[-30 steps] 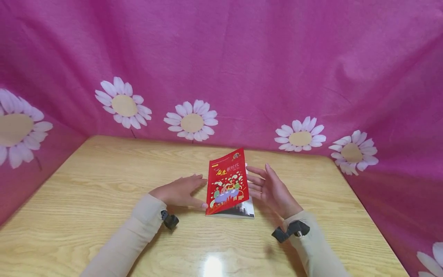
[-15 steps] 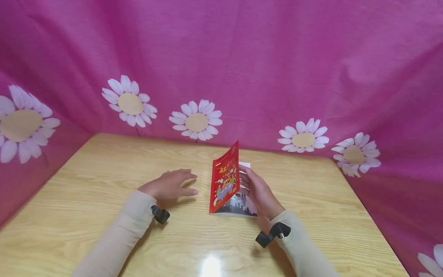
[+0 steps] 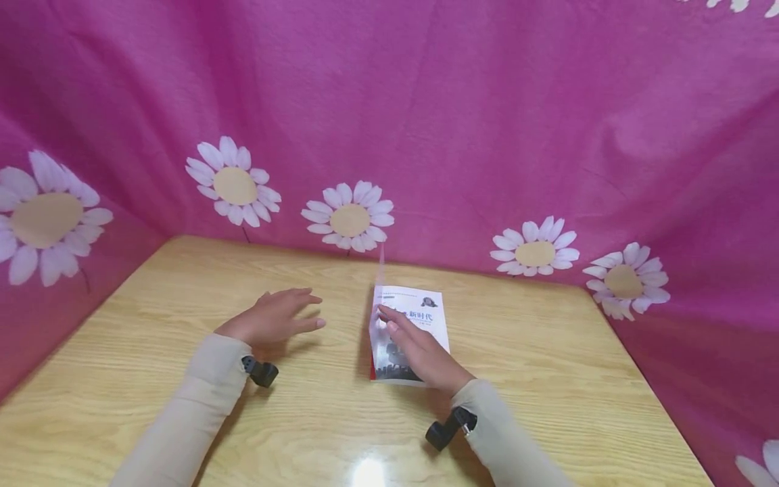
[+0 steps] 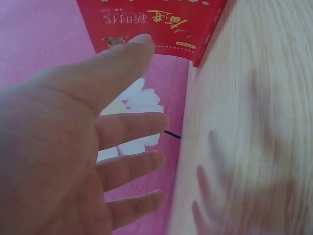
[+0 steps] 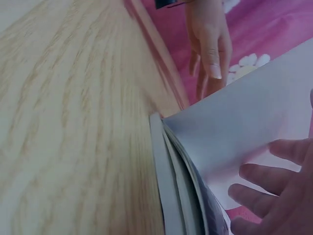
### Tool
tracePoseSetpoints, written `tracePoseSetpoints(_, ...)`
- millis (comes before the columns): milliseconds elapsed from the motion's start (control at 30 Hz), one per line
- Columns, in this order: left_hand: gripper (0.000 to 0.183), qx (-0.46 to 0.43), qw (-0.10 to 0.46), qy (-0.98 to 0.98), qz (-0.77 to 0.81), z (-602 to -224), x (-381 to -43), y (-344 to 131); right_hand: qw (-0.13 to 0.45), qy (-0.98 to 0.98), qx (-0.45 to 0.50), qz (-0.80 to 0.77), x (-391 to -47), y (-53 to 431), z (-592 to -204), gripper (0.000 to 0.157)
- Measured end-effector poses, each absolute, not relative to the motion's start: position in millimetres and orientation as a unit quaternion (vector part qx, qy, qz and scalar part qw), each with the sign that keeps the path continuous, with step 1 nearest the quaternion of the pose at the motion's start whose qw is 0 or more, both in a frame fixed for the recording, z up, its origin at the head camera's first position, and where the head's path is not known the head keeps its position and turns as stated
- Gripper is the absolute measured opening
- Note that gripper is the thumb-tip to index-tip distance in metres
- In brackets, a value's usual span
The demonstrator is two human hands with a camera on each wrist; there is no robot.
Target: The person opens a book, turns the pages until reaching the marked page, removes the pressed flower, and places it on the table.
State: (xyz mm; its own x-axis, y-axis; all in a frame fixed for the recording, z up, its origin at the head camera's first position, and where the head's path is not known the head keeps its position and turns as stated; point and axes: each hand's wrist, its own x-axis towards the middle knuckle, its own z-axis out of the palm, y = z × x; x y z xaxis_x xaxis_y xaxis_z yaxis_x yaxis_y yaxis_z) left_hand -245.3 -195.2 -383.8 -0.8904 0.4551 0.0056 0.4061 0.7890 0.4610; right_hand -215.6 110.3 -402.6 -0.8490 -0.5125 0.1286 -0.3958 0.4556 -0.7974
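A paperback book (image 3: 432, 331) lies on the wooden table, its title page showing grey-blue lettering and a dark skyline picture. The red front cover (image 4: 142, 24) stands nearly upright, seen almost edge-on from the head. My right hand (image 3: 426, 355) reaches across the title page, its extended fingers at the cover's pale inner side (image 5: 244, 132). The right wrist view also shows the edges of the page block (image 5: 178, 191). To the left of the book, my left hand (image 3: 274, 318) hovers over the table with fingers spread, holding nothing and apart from the cover.
The light wooden table (image 3: 316, 419) reaches back to a pink cloth (image 3: 426, 135) with white daisies, which also hangs at both sides. A black wrist camera (image 3: 260, 370) sits on the left sleeve, another camera (image 3: 450, 428) on the right one.
The red cover has swung from a low tilt over the pages to nearly upright, uncovering the title page. My right hand followed it leftward; my left hand drew away to the left.
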Motion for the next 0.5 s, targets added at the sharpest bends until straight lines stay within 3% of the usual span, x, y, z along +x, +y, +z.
tracePoseSetpoints(267,0.07,0.204,0.038,0.948,0.242,-385,-246,-205,0.067,0.87,-0.299,-0.386,-215,101,-405,0.055)
tracePoseSetpoints(500,0.063,0.209,0.002,0.948,0.242,-382,-246,-211,0.087,0.879,-0.33,-0.333,-215,97,-408,0.063)
